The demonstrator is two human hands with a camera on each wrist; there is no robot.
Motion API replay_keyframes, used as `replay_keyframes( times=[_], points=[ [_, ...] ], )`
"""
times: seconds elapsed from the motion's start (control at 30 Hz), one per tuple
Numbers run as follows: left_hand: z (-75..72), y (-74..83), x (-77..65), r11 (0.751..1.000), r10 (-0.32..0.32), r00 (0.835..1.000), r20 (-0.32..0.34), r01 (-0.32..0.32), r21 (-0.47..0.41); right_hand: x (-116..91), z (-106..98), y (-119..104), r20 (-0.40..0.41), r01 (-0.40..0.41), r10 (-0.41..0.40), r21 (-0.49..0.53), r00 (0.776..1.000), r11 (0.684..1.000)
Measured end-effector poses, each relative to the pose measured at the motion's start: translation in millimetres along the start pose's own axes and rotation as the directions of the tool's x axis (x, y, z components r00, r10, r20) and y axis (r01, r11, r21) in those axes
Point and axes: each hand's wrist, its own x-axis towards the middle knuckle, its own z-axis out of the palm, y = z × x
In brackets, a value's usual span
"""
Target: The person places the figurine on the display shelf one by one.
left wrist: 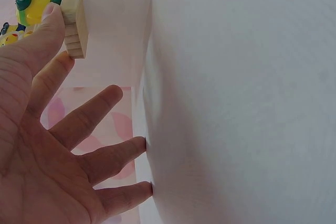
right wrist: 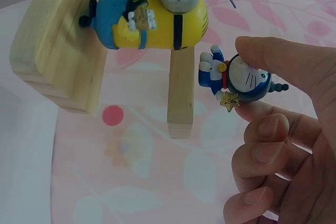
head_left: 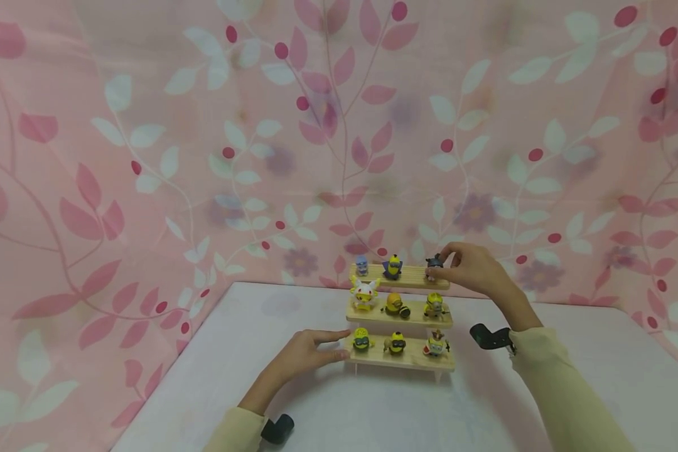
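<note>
A three-tier wooden display stand (head_left: pixel 395 363) on clear supports holds small figurines. At the left end of its lowest tier, my left hand (head_left: pixel 305 359) pinches the board between thumb and index finger, with the other fingers spread. Up at the right end of the top tier, my right hand (head_left: pixel 474 270) pinches a blue-and-white Doraemon figurine (right wrist: pixel 244 77) by its head. The right wrist view has it lying sideways in frame, feet close to the top board's surface, with a small star at one hand. Whether the feet touch the board, I cannot tell.
A caped yellow minion figurine (head_left: pixel 393 267) and a bluish figurine (head_left: pixel 361 266) share the top tier. A white horned figurine (head_left: pixel 364 294) and minions occupy the middle tier; several minions stand below. White cloth (head_left: pixel 316 414) covers the table, before a pink floral backdrop (head_left: pixel 339 125).
</note>
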Motion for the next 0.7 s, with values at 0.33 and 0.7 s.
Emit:
replay_keyframes(
  times=[0.33,0.7],
  points=[
    [-0.9,-1.0,0.6,1.0,0.0,1.0,0.004,0.0,-0.006,2.4,2.7,0.0,0.012,-0.028,0.029,-0.026,1.0,0.999],
    [-0.4,-1.3,0.9,1.0,-0.011,1.0,-0.001,0.011,-0.016,3.0,4.7,-4.0,0.008,-0.028,0.029,-0.062,1.0,0.998]
  ],
)
